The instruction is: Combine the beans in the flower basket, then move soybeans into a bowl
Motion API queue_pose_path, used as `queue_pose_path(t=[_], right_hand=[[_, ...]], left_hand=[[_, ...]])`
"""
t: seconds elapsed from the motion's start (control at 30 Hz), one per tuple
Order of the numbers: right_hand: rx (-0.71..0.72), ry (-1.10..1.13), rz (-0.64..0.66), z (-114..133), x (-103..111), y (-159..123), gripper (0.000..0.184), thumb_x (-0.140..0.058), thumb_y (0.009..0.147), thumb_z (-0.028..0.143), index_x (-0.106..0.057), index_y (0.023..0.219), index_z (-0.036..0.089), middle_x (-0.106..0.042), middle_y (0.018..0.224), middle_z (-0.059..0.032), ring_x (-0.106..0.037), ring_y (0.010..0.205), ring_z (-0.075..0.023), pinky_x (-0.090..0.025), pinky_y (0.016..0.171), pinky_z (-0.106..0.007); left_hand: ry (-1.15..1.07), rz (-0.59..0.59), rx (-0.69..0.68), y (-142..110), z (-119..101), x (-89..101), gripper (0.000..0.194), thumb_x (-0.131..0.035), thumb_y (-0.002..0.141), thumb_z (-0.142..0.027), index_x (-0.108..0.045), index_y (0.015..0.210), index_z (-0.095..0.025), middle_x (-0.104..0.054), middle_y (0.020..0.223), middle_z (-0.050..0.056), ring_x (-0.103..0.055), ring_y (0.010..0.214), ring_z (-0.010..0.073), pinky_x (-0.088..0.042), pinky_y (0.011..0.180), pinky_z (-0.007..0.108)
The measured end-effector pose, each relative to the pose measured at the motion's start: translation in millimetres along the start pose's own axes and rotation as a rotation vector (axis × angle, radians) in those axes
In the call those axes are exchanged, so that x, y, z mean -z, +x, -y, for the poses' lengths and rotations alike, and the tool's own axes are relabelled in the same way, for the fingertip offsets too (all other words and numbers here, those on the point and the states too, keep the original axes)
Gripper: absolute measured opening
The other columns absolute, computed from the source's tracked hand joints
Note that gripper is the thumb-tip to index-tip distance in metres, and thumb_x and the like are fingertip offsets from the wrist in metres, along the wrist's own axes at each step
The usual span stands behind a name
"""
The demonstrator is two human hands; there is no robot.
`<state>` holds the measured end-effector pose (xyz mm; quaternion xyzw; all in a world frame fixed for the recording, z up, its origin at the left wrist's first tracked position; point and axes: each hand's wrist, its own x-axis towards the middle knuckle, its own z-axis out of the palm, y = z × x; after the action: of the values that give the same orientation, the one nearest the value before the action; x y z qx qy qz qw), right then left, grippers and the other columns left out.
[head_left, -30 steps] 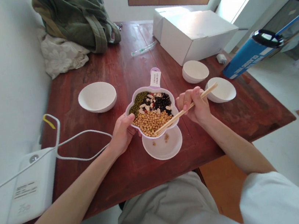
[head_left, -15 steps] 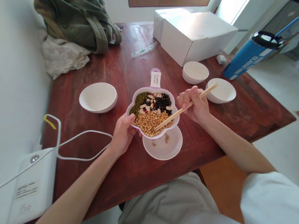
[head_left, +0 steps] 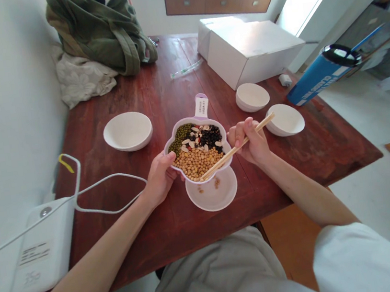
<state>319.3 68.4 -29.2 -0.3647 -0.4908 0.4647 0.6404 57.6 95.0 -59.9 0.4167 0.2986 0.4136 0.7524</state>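
My left hand [head_left: 161,176] is closed on the left rim of a scalloped purple-white bowl [head_left: 168,146] with a labelled handle at its far side. Inside it lie soybeans [head_left: 193,162], green mung beans [head_left: 178,138], black beans [head_left: 211,137] and pale peanut-like pieces. With a pair of chopsticks [head_left: 234,150], my right hand [head_left: 250,141] reaches over the bowl's right rim; the tips rest among the soybeans at the near edge. Partly covered by the scalloped bowl, a white bowl [head_left: 214,201] below it holds a few soybeans.
A white bowl [head_left: 128,132] stands at left, two more [head_left: 251,97] [head_left: 284,120] at right. Behind are a white box [head_left: 247,51], a blue bottle [head_left: 321,75] and a green bag [head_left: 99,33]. A white power bank-like device [head_left: 42,249] with a cable [head_left: 112,177] lies at left.
The chopsticks and my right hand have shifted slightly left and down, with the tips nearer the bowl's front rim. My left hand keeps its hold. The whole view has tilted a little.
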Motion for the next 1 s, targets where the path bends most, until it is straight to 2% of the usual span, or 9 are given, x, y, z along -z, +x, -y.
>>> queue_pose_path(t=[0.1, 0.2, 0.3, 0.4, 0.6, 0.73, 0.87, 1.0], right_hand=[[-0.022, 0.006, -0.027, 0.7, -1.0, 0.4, 0.079, -0.071, 0.09, 0.087, -0.054, 0.046, 0.024, -0.045, 0.041, 0.0011, -0.038, 0.037, -0.0107, -0.031, 0.038, -0.028], [0.027, -0.019, -0.042, 2.0, -1.2, 1.3, 0.082, -0.069, 0.087, 0.092, -0.055, 0.046, 0.023, -0.044, 0.04, 0.0005, -0.039, 0.037, -0.0113, -0.029, 0.038, -0.028], [0.048, -0.043, -0.016, 2.5, -1.5, 1.0, 0.08, -0.07, 0.09, 0.088, -0.054, 0.045, 0.024, -0.044, 0.04, 0.0006, -0.039, 0.037, -0.0114, -0.028, 0.037, -0.028], [0.033, -0.033, -0.004, 3.6, -1.7, 0.1, 0.081, -0.067, 0.091, 0.09, -0.054, 0.045, 0.024, -0.044, 0.039, 0.0004, -0.038, 0.037, -0.0115, -0.03, 0.038, -0.029], [0.054, -0.005, -0.041, 5.7, -0.4, 1.2, 0.082, -0.062, 0.09, 0.094, -0.059, 0.048, 0.024, -0.045, 0.042, -0.0003, -0.037, 0.038, -0.0116, -0.027, 0.039, -0.029], [0.048, -0.045, -0.004, 4.4, -1.0, 0.1, 0.084, -0.061, 0.086, 0.098, -0.061, 0.046, 0.024, -0.046, 0.041, -0.0009, -0.038, 0.038, -0.0118, -0.027, 0.037, -0.029], [0.018, -0.002, -0.019, 5.3, -0.9, 0.6, 0.083, -0.06, 0.089, 0.096, -0.06, 0.047, 0.024, -0.045, 0.04, -0.0001, -0.037, 0.038, -0.0114, -0.03, 0.039, -0.03], [0.048, 0.001, -0.041, 6.2, -0.3, 2.1, 0.082, -0.063, 0.09, 0.094, -0.059, 0.047, 0.024, -0.045, 0.041, -0.0001, -0.037, 0.038, -0.0113, -0.027, 0.039, -0.029]], left_hand=[[0.002, -0.002, -0.002, 0.0, 0.1, -0.2, 0.052, -0.082, 0.089, -0.056, -0.077, 0.122, -0.017, -0.083, 0.099, 0.008, -0.068, 0.063, 0.0159, -0.054, 0.05, 0.025], [-0.003, 0.011, -0.014, 0.2, 1.2, 0.8, 0.055, -0.081, 0.091, -0.056, -0.075, 0.13, -0.016, -0.083, 0.098, 0.009, -0.07, 0.063, 0.0169, -0.054, 0.05, 0.025], [-0.008, 0.019, -0.013, 0.4, 2.6, 2.2, 0.06, -0.08, 0.092, -0.055, -0.072, 0.138, -0.016, -0.084, 0.101, 0.009, -0.071, 0.065, 0.0183, -0.056, 0.052, 0.027], [-0.008, 0.015, -0.007, 0.3, 3.2, 2.8, 0.063, -0.08, 0.092, -0.056, -0.072, 0.141, -0.016, -0.085, 0.108, 0.011, -0.073, 0.067, 0.0193, -0.057, 0.055, 0.028], [0.002, -0.008, 0.001, -0.5, 2.6, 2.8, 0.059, -0.08, 0.091, -0.056, -0.076, 0.134, -0.016, -0.085, 0.107, 0.011, -0.07, 0.063, 0.0176, -0.054, 0.051, 0.027], [0.011, -0.006, -0.003, -0.1, 1.6, 2.0, 0.058, -0.079, 0.092, -0.056, -0.076, 0.133, -0.015, -0.084, 0.099, 0.009, -0.069, 0.062, 0.0176, -0.054, 0.051, 0.027], [0.009, -0.008, -0.012, 0.8, -0.3, -0.9, 0.055, -0.081, 0.09, -0.057, -0.079, 0.126, -0.015, -0.083, 0.096, 0.008, -0.066, 0.06, 0.015, -0.054, 0.049, 0.025], [0.009, -0.01, -0.013, 0.7, -1.3, -2.6, 0.051, -0.082, 0.089, -0.056, -0.079, 0.119, -0.015, -0.082, 0.092, 0.007, -0.066, 0.06, 0.0143, -0.054, 0.048, 0.023]])
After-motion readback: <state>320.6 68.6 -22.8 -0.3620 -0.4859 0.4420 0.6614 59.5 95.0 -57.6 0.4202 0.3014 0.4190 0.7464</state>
